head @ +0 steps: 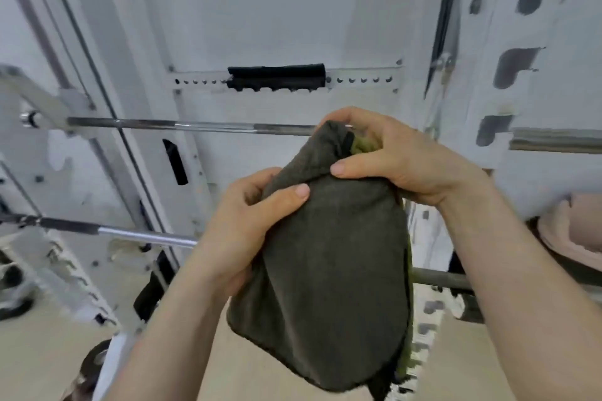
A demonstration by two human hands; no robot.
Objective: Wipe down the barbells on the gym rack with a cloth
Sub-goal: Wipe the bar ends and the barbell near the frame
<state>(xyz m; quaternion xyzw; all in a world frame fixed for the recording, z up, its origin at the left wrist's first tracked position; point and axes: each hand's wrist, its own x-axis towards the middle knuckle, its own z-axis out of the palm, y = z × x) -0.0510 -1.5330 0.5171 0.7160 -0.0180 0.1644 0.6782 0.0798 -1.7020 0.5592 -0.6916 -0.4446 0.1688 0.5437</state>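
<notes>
My left hand [247, 221] pinches the left side of the dark grey cloth [335, 270], and my right hand [400, 159] grips its bunched top. The cloth hangs between them, in front of the upper barbell [182, 125], whose shaft shows uncovered to the left. A lower barbell [146, 236] crosses behind, and the white rack [136, 42] stands beyond.

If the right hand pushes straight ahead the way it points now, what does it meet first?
Likely the upper barbell: the right hand, gripping the top of the cloth, overlaps that bar's line. Depth is unclear, so the gap between them can't be judged.
</notes>
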